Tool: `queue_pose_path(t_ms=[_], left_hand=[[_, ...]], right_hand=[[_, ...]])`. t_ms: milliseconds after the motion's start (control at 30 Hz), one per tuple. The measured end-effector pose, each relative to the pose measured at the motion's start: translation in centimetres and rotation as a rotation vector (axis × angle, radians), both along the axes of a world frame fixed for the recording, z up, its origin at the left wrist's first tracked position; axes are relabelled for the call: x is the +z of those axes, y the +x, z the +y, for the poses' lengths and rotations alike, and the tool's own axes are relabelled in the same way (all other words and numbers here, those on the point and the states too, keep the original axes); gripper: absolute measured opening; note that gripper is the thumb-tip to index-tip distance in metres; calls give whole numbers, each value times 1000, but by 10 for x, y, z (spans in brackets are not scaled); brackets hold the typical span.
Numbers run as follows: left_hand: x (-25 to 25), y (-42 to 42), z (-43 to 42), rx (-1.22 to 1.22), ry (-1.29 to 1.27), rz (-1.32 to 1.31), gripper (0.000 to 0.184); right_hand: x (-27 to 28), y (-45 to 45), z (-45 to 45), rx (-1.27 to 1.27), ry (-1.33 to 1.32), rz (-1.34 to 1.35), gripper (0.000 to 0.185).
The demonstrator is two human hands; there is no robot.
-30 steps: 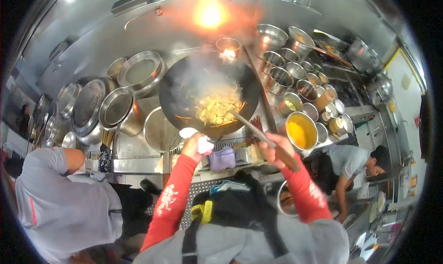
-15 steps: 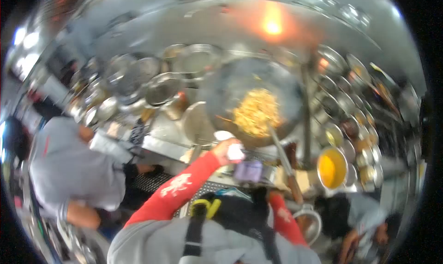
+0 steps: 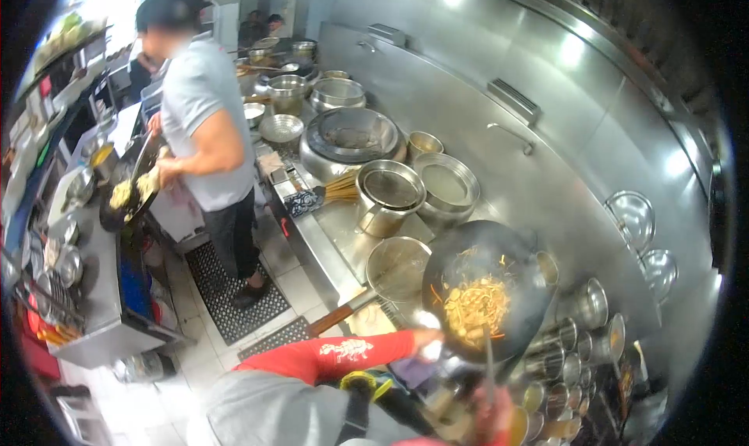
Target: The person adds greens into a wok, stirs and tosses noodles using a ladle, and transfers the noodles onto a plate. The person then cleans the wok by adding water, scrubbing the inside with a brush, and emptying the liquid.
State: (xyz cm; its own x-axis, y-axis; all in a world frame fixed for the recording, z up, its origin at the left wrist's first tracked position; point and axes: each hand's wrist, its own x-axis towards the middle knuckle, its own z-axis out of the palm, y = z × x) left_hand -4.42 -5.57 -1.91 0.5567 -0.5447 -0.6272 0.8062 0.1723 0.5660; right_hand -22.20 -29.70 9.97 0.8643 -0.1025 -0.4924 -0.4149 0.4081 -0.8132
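A large dark wok [image 3: 519, 290] holds stir-fried noodles [image 3: 477, 309] with orange strips among them. My left hand [image 3: 426, 341], in a red sleeve, is closed at the wok's near-left rim around a white cloth [image 3: 431, 352]. Whether a wok handle lies under the cloth cannot be seen. My right hand [image 3: 498, 416] is motion-blurred, low in the view, closed around the handle end of a long-handled wok utensil [image 3: 489, 360]. The utensil's metal shaft runs up into the noodles, which bury its head.
Left of the wok lie a wire strainer [image 3: 398, 268] and a steel pot [image 3: 382, 220]. Several seasoning containers [image 3: 562, 368] crowd the right side. A co-worker [image 3: 207, 126] stands at the left counter [image 3: 97, 290], tipping food from another wok [image 3: 117, 212]. A floor mat [image 3: 234, 298] lies behind.
The head view has swung left and up, bringing the co-worker and the far stoves into sight. My right hand has come into view. My left hand stays at the wok rim with the cloth.
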Motion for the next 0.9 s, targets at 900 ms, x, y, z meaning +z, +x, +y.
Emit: queue_pose_path(t_ms=[900], left_hand=[[130, -389, 95, 1430, 59, -135, 24]], right_hand=[[101, 74, 140, 1591, 17, 100, 13]])
